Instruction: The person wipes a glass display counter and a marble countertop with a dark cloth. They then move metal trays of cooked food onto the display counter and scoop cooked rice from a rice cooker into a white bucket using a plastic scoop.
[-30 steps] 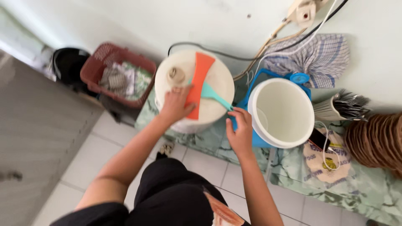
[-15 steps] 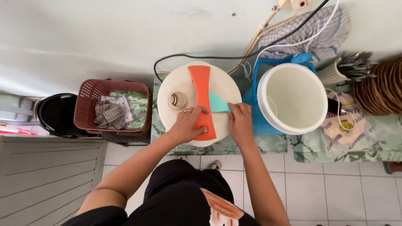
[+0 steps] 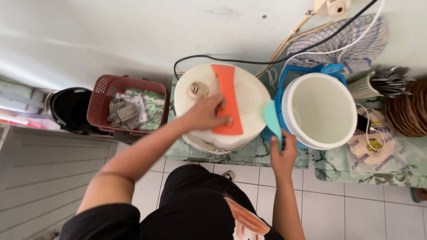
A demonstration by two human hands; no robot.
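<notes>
A white rice cooker (image 3: 249, 95) with an orange lid handle (image 3: 227, 89) stands on a green marbled counter (image 3: 249, 155). My left hand (image 3: 205, 113) rests on the lid, fingers over the orange handle. My right hand (image 3: 283, 155) is closed on the handle of a teal rice paddle (image 3: 271, 118), held upright between the cooker and a white bucket (image 3: 322, 109) in a blue frame.
A red basket (image 3: 106, 89) of cloths and a black bin (image 3: 69, 109) stand left of the cooker. Black and white cables (image 3: 267, 60), a checked cloth (image 3: 356, 44), a holder of utensils (image 3: 378, 84) and stacked brown baskets (image 3: 411, 111) lie to the right. White floor tiles lie below.
My right hand has drawn the teal paddle off the lid to the cooker's right side. My left hand stays on the orange handle. The view has tilted and shifted slightly.
</notes>
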